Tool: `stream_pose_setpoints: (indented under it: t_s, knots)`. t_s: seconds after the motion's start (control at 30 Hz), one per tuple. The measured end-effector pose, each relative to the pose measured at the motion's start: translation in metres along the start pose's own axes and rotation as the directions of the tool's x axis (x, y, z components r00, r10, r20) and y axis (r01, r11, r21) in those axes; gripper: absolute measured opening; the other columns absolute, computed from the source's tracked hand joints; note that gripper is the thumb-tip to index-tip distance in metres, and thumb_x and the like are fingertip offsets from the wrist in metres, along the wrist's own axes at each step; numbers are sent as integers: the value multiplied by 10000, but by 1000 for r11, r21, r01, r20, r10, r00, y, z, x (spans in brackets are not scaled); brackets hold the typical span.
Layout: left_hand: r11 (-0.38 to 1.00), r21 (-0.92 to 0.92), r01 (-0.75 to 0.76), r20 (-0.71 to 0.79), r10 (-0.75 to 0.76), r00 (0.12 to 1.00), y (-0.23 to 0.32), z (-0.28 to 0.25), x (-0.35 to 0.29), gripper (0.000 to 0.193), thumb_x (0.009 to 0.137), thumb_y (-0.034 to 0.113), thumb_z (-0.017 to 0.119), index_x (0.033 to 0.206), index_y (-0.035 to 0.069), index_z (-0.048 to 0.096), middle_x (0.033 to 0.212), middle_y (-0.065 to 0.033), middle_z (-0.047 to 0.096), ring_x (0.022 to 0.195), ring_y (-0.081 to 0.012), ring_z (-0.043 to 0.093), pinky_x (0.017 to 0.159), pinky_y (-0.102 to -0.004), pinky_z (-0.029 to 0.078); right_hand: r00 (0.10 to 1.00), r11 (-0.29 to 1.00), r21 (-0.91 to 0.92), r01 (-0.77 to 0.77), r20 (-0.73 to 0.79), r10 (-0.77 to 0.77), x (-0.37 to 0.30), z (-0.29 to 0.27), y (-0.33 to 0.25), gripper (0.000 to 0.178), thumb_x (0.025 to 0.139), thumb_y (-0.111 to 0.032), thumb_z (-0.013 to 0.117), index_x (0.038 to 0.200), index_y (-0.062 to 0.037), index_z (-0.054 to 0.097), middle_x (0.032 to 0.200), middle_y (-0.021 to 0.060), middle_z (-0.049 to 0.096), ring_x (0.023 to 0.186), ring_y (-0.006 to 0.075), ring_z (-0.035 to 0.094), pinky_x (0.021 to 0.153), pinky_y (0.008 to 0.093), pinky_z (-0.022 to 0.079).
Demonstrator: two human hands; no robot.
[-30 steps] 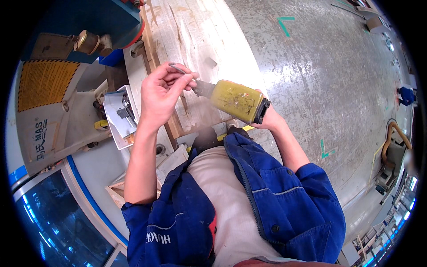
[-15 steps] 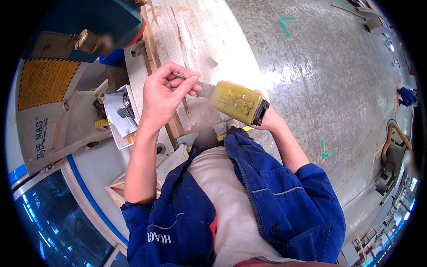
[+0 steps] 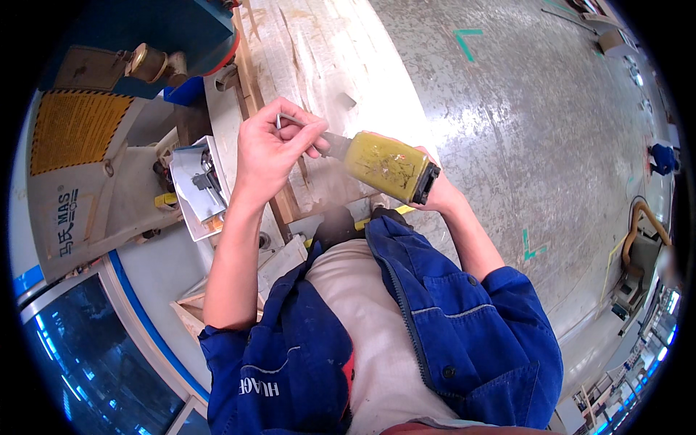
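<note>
Over the wooden bench I hold an olive-yellow, box-shaped power tool (image 3: 386,167) with a black end piece. My right hand (image 3: 440,193) is closed round its far side, most of its fingers hidden behind the body. At the tool's narrow grey end, my left hand (image 3: 264,156) pinches a thin bent metal rod (image 3: 292,119), which looks like a hex key. The bent end rises past the thumb and forefinger. Whether the rod's other end sits in the tool is hidden by the fingers.
Below lies a pale wooden workbench (image 3: 326,54). A blue machine (image 3: 138,25) with a brass-coloured fitting (image 3: 147,65) stands at far left. Near it is a white tray (image 3: 190,196) holding tools. Grey floor (image 3: 493,138) with green tape marks stretches right; a distant person in blue (image 3: 662,156) shows there.
My left fingers have turned the rod slightly, and its bent end now shows more above the hand. The power tool and my right hand have stayed almost still.
</note>
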State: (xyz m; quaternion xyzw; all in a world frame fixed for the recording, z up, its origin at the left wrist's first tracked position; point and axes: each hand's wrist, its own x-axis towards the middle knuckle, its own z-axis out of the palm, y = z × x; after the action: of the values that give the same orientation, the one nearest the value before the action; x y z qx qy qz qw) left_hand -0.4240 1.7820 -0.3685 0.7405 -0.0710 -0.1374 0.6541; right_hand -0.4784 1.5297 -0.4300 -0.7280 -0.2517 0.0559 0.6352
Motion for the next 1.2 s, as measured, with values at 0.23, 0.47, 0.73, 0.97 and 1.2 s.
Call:
stream_pose_setpoints:
  t_s: [0.23, 0.47, 0.73, 0.97, 1.2]
  knots:
    - [997, -56, -43, 70, 47, 996, 3, 1, -2, 131, 904, -37, 632, 1028, -76, 615, 948, -155, 678, 809, -183, 696, 677, -253, 575, 1000, 1000, -13, -3, -8, 3, -1, 0, -2, 808, 666, -75, 726, 1434, -81, 472, 1109, 138, 711, 956, 196, 689, 906, 322, 505]
    - [997, 75, -17, -3, 17, 1000, -2, -1, 1, 89, 898, -21, 655, 969, -56, 615, 848, -117, 663, 675, -124, 658, 558, -225, 514, 1000, 1000, -9, 27, -9, -27, 0, 1, 1, 806, 668, -82, 728, 1433, -80, 473, 1129, 143, 704, 984, 198, 685, 917, 324, 501]
    - [999, 51, -9, -59, 12, 998, -1, 7, 2, 96, 882, -3, 681, 949, -59, 643, 784, -90, 659, 618, -98, 623, 538, -220, 492, 1000, 1000, -2, -15, -1, 15, -1, 1, -1, 815, 659, -86, 730, 1432, -86, 475, 1133, 143, 703, 1001, 200, 682, 931, 332, 498]
    - [965, 262, 29, -9, -28, 1000, 7, 0, -5, 104, 836, 20, 723, 929, -24, 706, 762, -51, 677, 626, -63, 588, 575, -219, 482, 1000, 1000, 4, -29, 8, 29, -1, 0, -2, 826, 642, -96, 735, 1428, -91, 481, 1136, 144, 703, 1005, 220, 688, 931, 342, 502]
    - [833, 530, -157, 104, 120, 987, 10, -4, -3, 111, 821, -14, 720, 930, -10, 700, 814, -22, 687, 682, -56, 589, 617, -208, 470, 1000, 1000, 14, -19, 5, 19, 0, 0, -2, 830, 640, -101, 733, 1429, -86, 477, 1132, 143, 704, 1007, 226, 692, 929, 343, 504]
